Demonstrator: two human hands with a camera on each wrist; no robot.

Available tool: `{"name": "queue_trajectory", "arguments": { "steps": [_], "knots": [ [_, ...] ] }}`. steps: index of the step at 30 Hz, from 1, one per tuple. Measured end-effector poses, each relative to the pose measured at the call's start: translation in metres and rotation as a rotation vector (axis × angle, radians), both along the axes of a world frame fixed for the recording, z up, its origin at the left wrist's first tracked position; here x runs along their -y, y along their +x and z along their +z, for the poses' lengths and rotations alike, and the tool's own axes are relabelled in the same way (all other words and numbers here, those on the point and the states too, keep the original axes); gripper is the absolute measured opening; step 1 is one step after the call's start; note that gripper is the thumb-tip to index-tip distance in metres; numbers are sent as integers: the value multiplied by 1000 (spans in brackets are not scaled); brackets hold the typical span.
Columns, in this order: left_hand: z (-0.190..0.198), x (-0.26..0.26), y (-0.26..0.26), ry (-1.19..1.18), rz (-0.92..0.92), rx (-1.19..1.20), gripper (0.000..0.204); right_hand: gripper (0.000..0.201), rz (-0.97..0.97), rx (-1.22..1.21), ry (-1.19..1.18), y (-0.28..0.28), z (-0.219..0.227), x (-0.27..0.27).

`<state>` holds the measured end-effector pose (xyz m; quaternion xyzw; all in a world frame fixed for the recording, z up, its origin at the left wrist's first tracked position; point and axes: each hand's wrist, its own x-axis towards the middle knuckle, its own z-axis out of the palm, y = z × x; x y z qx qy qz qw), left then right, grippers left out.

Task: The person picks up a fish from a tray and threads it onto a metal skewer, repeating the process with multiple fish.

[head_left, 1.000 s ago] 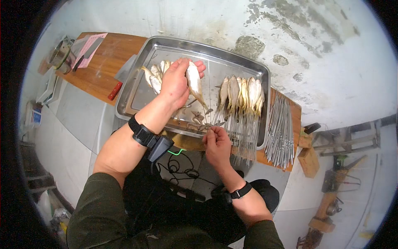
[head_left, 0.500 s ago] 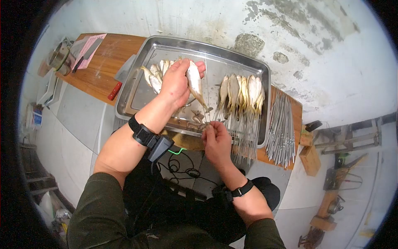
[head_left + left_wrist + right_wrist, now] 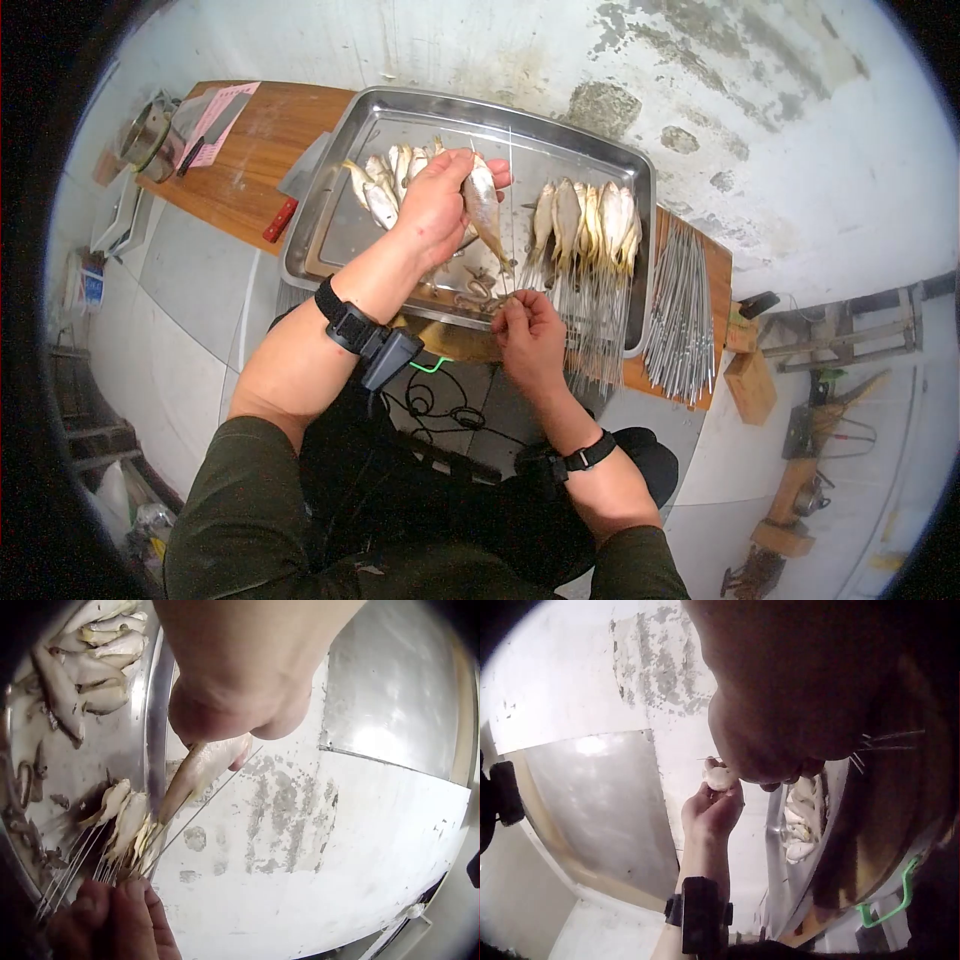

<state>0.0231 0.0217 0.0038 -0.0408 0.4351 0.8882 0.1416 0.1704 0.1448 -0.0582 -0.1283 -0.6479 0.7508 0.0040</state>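
My left hand [image 3: 440, 205] holds a small silvery fish [image 3: 484, 205], head up and tail toward my right hand, above the metal tray [image 3: 500, 116]. The fish lies across my fingers, with the thumb along its side. Lower down, my right hand [image 3: 530, 335] pinches thin metal skewers at their near end. One skewer [image 3: 511, 200] runs up beside the fish; in the left wrist view another thin rod reaches the fish's tail [image 3: 171, 806]. To the right, a row of fish on skewers [image 3: 590, 225] rests in the tray.
Loose fish [image 3: 380, 190] lie in the tray's left part, dark scraps [image 3: 475, 285] near its front. A bundle of bare skewers [image 3: 680, 320] lies right of the tray. On the left are a red-handled knife [image 3: 280, 220], a black-handled knife [image 3: 190, 155] and a metal pot [image 3: 145, 135].
My left hand and the fish have shifted slightly right. My right hand has moved a little right and up, and the skewer beside the fish stands farther up past it.
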Motion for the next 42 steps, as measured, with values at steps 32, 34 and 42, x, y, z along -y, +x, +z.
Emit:
{"name": "queue_trajectory", "arguments": {
  "steps": [32,34,42],
  "knots": [
    [-13,-5,23,-92,-112,31,19,12,-77,-106,177,0,-4,-11],
    [-13,3,12,-77,-105,23,19,14,-144,-159,415,0,-11,-17],
    [-8,20,-8,74,-28,-25,21,17,-101,-176,623,11,-4,-28]
  ]
}}
